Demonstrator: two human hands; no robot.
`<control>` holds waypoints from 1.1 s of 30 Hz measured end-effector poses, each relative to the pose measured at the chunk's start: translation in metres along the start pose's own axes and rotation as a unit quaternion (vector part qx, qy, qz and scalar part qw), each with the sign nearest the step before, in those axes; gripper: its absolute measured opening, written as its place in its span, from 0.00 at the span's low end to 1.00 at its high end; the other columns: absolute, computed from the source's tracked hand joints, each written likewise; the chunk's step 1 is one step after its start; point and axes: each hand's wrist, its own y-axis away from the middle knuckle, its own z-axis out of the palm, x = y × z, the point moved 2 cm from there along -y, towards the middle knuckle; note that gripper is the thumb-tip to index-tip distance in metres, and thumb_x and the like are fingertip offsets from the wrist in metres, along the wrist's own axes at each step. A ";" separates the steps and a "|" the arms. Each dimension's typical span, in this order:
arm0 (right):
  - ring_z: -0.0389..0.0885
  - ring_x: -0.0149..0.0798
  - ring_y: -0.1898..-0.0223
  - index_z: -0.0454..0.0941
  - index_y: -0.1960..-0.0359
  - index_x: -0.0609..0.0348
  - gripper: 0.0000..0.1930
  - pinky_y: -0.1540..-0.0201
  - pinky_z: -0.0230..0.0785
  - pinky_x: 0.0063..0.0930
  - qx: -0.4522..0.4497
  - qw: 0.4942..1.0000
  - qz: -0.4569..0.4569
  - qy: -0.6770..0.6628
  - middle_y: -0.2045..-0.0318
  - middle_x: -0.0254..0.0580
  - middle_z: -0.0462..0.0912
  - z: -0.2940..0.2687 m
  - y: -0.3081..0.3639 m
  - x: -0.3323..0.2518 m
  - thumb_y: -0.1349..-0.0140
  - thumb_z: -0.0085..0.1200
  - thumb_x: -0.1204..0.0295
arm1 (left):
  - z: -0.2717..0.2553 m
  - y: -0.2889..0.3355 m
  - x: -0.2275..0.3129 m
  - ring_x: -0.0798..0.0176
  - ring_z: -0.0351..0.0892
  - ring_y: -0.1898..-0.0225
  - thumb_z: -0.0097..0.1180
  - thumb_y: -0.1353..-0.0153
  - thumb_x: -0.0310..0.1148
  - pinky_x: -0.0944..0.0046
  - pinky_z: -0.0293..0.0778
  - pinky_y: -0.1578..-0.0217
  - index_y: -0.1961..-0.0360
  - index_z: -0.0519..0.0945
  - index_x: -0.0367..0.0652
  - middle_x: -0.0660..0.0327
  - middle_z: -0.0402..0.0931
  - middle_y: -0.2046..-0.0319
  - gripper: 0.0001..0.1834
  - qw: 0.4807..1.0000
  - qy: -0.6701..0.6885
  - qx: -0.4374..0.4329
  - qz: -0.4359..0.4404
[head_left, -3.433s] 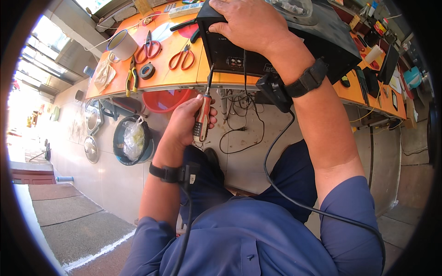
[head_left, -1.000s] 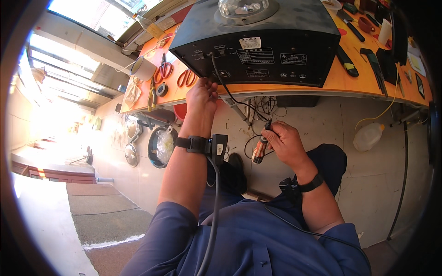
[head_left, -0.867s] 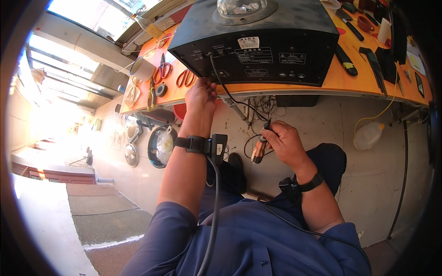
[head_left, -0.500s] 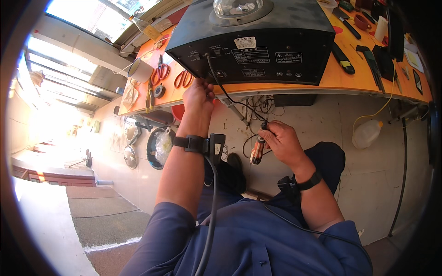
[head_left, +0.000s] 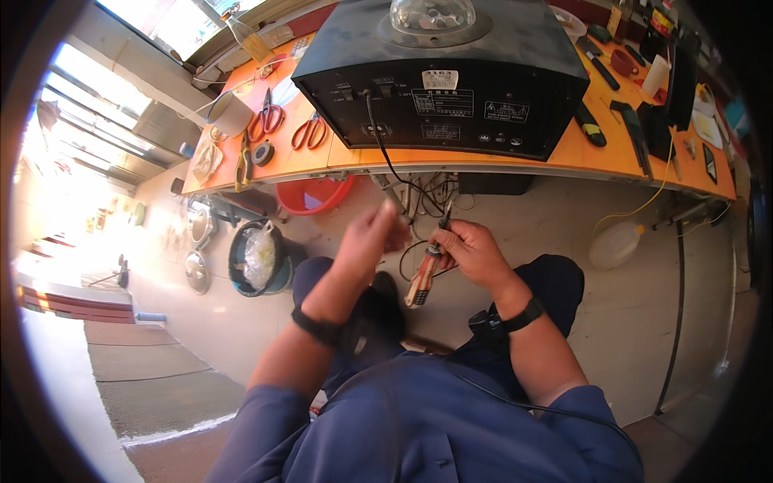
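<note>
My right hand [head_left: 473, 251] is closed around a screwdriver [head_left: 424, 278] with a clear and reddish handle; its shaft points up toward the bench. To its left, over my knees, my left hand [head_left: 370, 240] is blurred by motion, its fingers curled; whatever may be in them cannot be made out. Above both hands a black metal box [head_left: 386, 149] stands at the bench edge, with a clear dome [head_left: 431, 18] on top and switches and labels on the facing panel. A black cord [head_left: 383, 153] runs from that panel down below the bench edge.
On the orange bench [head_left: 322, 161] lie red-handled scissors [head_left: 309, 133], pliers [head_left: 243, 169], a tape roll [head_left: 262, 153] and a utility knife [head_left: 590, 129]. Below are a red basin [head_left: 314, 196], a dark bucket [head_left: 278, 266], tangled cables [head_left: 427, 193] and a plastic jug [head_left: 616, 245].
My left hand has left the lower left corner of the box and come down toward my lap. The right hand keeps the screwdriver, shifted slightly left. The view has shifted too.
</note>
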 end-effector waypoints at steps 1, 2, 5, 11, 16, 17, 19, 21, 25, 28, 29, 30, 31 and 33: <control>0.79 0.24 0.75 0.80 0.63 0.61 0.14 0.70 0.75 0.19 -0.008 1.000 0.015 -0.025 0.73 0.30 0.79 0.004 -0.002 -0.001 0.24 0.51 0.63 | 0.003 0.019 -0.012 0.59 0.83 0.54 0.50 0.26 0.53 0.60 0.78 0.55 0.43 0.75 0.37 0.55 0.81 0.54 0.27 0.999 0.002 -0.053 -0.010; 0.79 0.24 0.75 0.80 0.62 0.61 0.14 0.70 0.75 0.19 -0.014 0.999 0.011 -0.036 0.73 0.31 0.79 0.009 -0.005 -0.004 0.24 0.51 0.63 | 0.004 0.036 -0.021 0.58 0.82 0.50 0.50 0.26 0.53 0.58 0.77 0.51 0.39 0.73 0.37 0.54 0.80 0.50 0.30 0.994 0.008 -0.103 -0.030; 0.80 0.25 0.75 0.81 0.59 0.61 0.15 0.68 0.75 0.19 -0.041 0.995 0.029 -0.086 0.73 0.30 0.79 0.031 -0.013 -0.014 0.24 0.50 0.61 | -0.001 0.067 -0.027 0.59 0.82 0.50 0.50 0.26 0.52 0.60 0.78 0.52 0.36 0.70 0.38 0.54 0.79 0.48 0.30 0.979 0.069 -0.194 0.005; 0.82 0.29 0.74 0.82 0.58 0.63 0.15 0.69 0.74 0.26 -0.104 0.984 -0.031 0.140 0.76 0.38 0.82 0.076 -0.047 -0.066 0.29 0.57 0.61 | -0.041 0.086 -0.028 0.65 0.80 0.67 0.52 0.26 0.42 0.69 0.75 0.68 0.39 0.71 0.42 0.57 0.79 0.61 0.21 0.970 0.210 -0.118 0.017; 0.74 0.22 0.75 0.82 0.50 0.62 0.15 0.70 0.70 0.22 -0.076 0.874 -0.242 0.415 0.75 0.32 0.82 0.091 -0.079 -0.170 0.34 0.65 0.67 | -0.081 0.093 -0.049 0.68 0.77 0.70 0.53 0.26 0.39 0.69 0.73 0.70 0.45 0.73 0.43 0.61 0.78 0.66 0.16 0.982 0.185 0.011 0.033; 0.77 0.22 0.74 0.82 0.51 0.61 0.14 0.69 0.72 0.21 -0.090 0.865 -0.265 0.416 0.74 0.32 0.83 0.091 -0.087 -0.194 0.34 0.64 0.67 | -0.086 0.093 -0.052 0.68 0.77 0.70 0.53 0.27 0.39 0.69 0.73 0.70 0.43 0.72 0.42 0.61 0.78 0.65 0.17 0.981 0.189 0.023 0.027; 0.78 0.22 0.74 0.83 0.50 0.60 0.16 0.68 0.72 0.21 -0.048 0.808 -0.330 0.485 0.73 0.31 0.83 0.094 -0.110 -0.234 0.32 0.62 0.63 | -0.093 0.095 -0.056 0.69 0.77 0.68 0.53 0.27 0.38 0.69 0.73 0.70 0.39 0.72 0.42 0.62 0.77 0.63 0.19 0.979 0.197 0.050 -0.004; 0.82 0.29 0.71 0.83 0.48 0.57 0.20 0.64 0.75 0.26 -0.012 0.709 -0.416 0.570 0.72 0.35 0.84 0.100 -0.138 -0.261 0.33 0.62 0.57 | -0.094 0.096 -0.053 0.69 0.76 0.67 0.53 0.28 0.37 0.70 0.72 0.70 0.35 0.70 0.41 0.63 0.76 0.61 0.23 0.981 0.187 0.046 0.027; 0.83 0.49 0.49 0.82 0.46 0.57 0.27 0.44 0.74 0.41 -0.053 0.558 -0.500 0.660 0.53 0.49 0.86 0.123 -0.202 -0.256 0.38 0.59 0.49 | -0.084 0.091 -0.041 0.72 0.77 0.64 0.57 0.31 0.33 0.71 0.73 0.70 0.31 0.68 0.42 0.64 0.76 0.56 0.28 0.986 0.141 0.039 0.083; 0.77 0.53 0.41 0.80 0.42 0.53 0.24 0.39 0.70 0.42 -0.172 0.534 -0.388 0.731 0.44 0.52 0.81 0.128 -0.236 -0.248 0.39 0.57 0.58 | -0.077 0.082 -0.032 0.73 0.79 0.62 0.58 0.32 0.30 0.71 0.76 0.70 0.31 0.67 0.41 0.62 0.77 0.53 0.29 0.990 0.090 0.051 0.101; 0.79 0.53 0.43 0.83 0.44 0.51 0.22 0.40 0.71 0.42 -0.200 0.514 -0.347 0.759 0.46 0.52 0.83 0.131 -0.244 -0.245 0.39 0.56 0.58 | -0.075 0.078 -0.029 0.73 0.79 0.63 0.58 0.32 0.30 0.71 0.76 0.70 0.31 0.67 0.40 0.62 0.77 0.53 0.29 0.989 0.087 0.054 0.107; 0.80 0.53 0.45 0.85 0.47 0.48 0.21 0.42 0.72 0.42 -0.227 0.490 -0.305 0.784 0.48 0.51 0.84 0.134 -0.249 -0.240 0.39 0.56 0.58 | -0.073 0.074 -0.027 0.73 0.79 0.63 0.58 0.32 0.30 0.71 0.76 0.70 0.31 0.66 0.40 0.62 0.77 0.53 0.30 0.988 0.082 0.059 0.115; 0.84 0.50 0.48 0.87 0.53 0.56 0.27 0.42 0.73 0.41 -0.136 0.526 -0.228 0.808 0.55 0.49 0.88 0.131 -0.252 -0.236 0.38 0.55 0.46 | -0.070 0.070 -0.025 0.73 0.79 0.63 0.59 0.32 0.30 0.71 0.76 0.71 0.31 0.66 0.40 0.60 0.77 0.51 0.30 0.987 0.095 0.063 0.114; 0.84 0.53 0.52 0.89 0.56 0.50 0.19 0.46 0.75 0.41 -0.181 0.575 -0.192 0.774 0.58 0.51 0.87 0.131 -0.250 -0.239 0.39 0.55 0.53 | -0.063 0.064 -0.024 0.74 0.79 0.63 0.59 0.32 0.30 0.72 0.76 0.72 0.31 0.66 0.39 0.60 0.77 0.50 0.30 0.985 0.111 0.057 0.116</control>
